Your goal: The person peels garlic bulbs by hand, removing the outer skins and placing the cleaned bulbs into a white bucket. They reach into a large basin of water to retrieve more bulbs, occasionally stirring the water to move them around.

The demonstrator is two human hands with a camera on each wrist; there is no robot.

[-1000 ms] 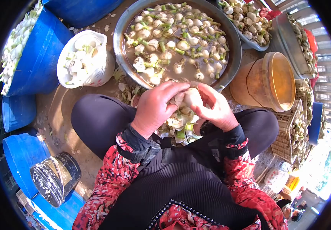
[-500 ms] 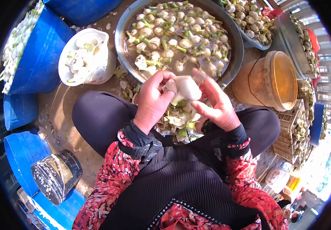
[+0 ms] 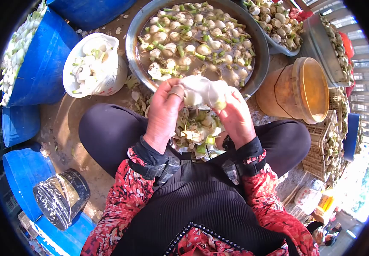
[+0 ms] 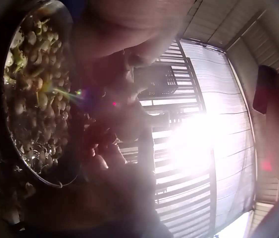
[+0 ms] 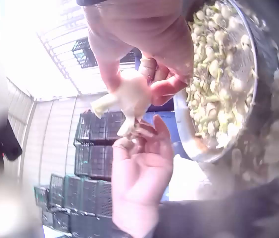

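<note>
A white, partly peeled garlic bulb (image 3: 212,94) with a short stem is held up between both hands, over the near rim of the basin. My right hand (image 3: 238,114) grips it at one side; in the right wrist view the thumb and fingers curl round the bulb (image 5: 133,94). My left hand (image 3: 163,112) pinches a pale flap of its skin (image 5: 127,127), with the fingertips right below the bulb. The white skin looks blurred in the head view. In the left wrist view the left hand (image 4: 134,25) is dark against glare and hides the bulb.
Ahead stands a metal basin (image 3: 129,55) of garlic bulbs in murky water. A white bucket (image 3: 118,81) of peeled bulbs is on its left, an orange bucket (image 3: 278,91) on its right. Peelings (image 3: 197,133) lie between the legs. Blue tubs (image 3: 50,59) line the left side.
Brownish outer skin covered the bulb a second ago; it now shows white. The right hand, spread half a second ago, has closed round the bulb, and the left hand has shifted to its skin.
</note>
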